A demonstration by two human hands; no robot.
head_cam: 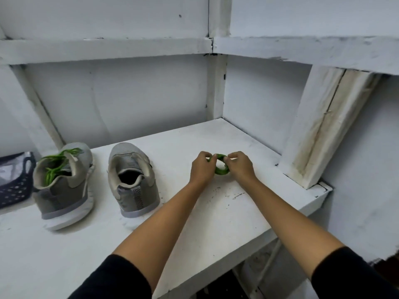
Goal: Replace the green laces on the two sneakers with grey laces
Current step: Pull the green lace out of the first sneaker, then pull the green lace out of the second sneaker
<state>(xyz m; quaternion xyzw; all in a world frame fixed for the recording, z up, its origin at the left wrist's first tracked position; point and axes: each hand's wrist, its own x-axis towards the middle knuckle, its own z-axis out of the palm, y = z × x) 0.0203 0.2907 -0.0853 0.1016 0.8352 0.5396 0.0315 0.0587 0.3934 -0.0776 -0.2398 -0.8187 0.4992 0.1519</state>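
Both hands, left hand (201, 168) and right hand (239, 166), pinch a bright green lace (221, 171), looks coiled into a small ring.

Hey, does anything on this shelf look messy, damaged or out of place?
The sneaker by the basket has its green lace undone, tangled and stuffed into its opening. The white shelf shows dark scuffs toward its right end. The coiled green lace pinched by the left hand and right hand looks tidy.

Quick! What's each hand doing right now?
Left hand: pinching the coiled green lace.
Right hand: pinching the same green lace.
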